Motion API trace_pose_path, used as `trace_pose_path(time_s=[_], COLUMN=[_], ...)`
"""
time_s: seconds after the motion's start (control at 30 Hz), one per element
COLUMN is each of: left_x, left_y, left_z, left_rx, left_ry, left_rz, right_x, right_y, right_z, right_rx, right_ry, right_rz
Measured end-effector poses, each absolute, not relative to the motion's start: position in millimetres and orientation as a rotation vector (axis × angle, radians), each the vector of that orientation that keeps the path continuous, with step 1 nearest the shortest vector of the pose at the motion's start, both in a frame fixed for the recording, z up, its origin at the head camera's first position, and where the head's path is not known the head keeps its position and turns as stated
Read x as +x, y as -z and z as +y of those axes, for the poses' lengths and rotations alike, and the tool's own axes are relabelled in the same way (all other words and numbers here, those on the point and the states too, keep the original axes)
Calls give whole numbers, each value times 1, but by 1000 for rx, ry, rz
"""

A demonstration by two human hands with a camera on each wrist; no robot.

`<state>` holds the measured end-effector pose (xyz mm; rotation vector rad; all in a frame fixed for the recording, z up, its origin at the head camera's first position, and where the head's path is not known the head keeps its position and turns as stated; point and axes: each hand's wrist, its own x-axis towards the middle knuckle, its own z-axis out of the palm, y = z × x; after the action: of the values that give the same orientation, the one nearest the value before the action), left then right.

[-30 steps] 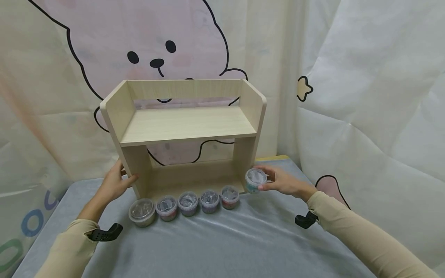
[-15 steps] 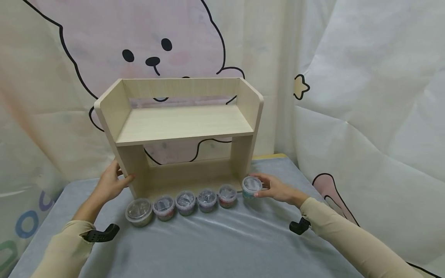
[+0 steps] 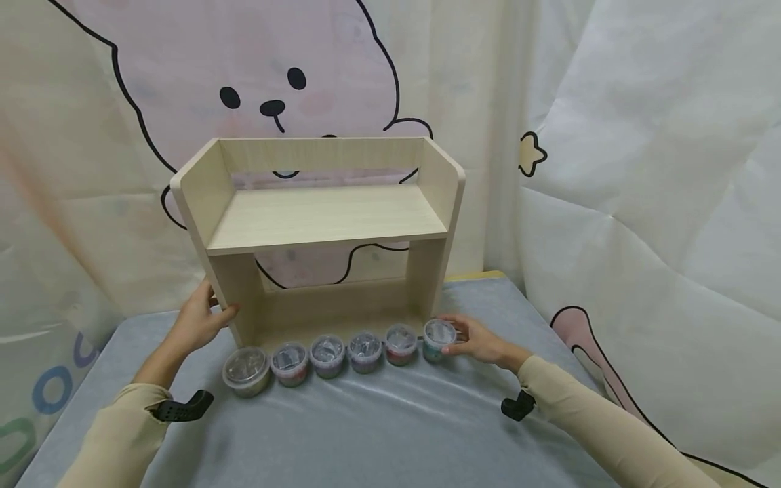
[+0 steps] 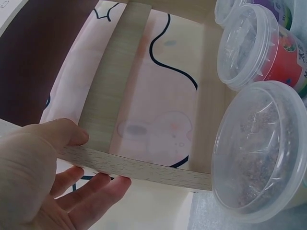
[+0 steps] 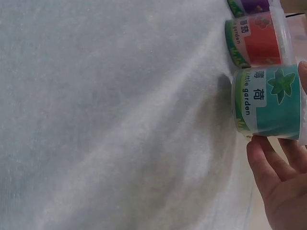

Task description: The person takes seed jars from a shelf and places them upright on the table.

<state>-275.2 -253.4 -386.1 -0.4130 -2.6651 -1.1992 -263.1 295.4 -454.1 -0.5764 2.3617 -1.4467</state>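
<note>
My left hand grips the left side panel of a pale wooden two-tier shelf, thumb on the inner side and fingers outside, as the left wrist view also shows. My right hand holds a small lidded plastic tub with a teal "little garden" label and a leaf picture. That tub stands at the right end of a row, beside a red-labelled tub. A wider clear-lidded tub is at the row's left end, close to my left hand. Whether the teal tub touches its neighbour is hard to tell.
Between the end tubs stand several others, such as a red-labelled tub and a purple-labelled one. All are along the shelf's front on a table with a grey-blue cloth. Curtains with a cartoon bear hang behind.
My right hand has brought the teal tub lower and leftward, to the end of the row by the red-labelled tub. The left hand keeps its grip on the shelf.
</note>
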Motion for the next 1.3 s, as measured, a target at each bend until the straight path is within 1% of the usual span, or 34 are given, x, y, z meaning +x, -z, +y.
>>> trace_pose_path(time_s=[0.2,0.43,0.83,1.13,1.3], left_x=[-275,-274,-275,-273,-269], left_y=[385,389,389,388,388], left_z=[-254,-251,-251,-249,-248], left_rx=[-391,-403,-383,-404,-406], left_ry=[1214,1227,1237,1276,1306], left_rz=[-2674,-2689,-2682,-2665,-2643], right_x=[-267,-262,-265,-269,-271], right_y=[458,463,467,466,464], right_z=[293,292,293,297,297], right_rx=[-587,-560,-560,-732,-711], right_ry=[1511,1489,1474,1383,1367], right_rz=[2321,2324,2344,2398,2399])
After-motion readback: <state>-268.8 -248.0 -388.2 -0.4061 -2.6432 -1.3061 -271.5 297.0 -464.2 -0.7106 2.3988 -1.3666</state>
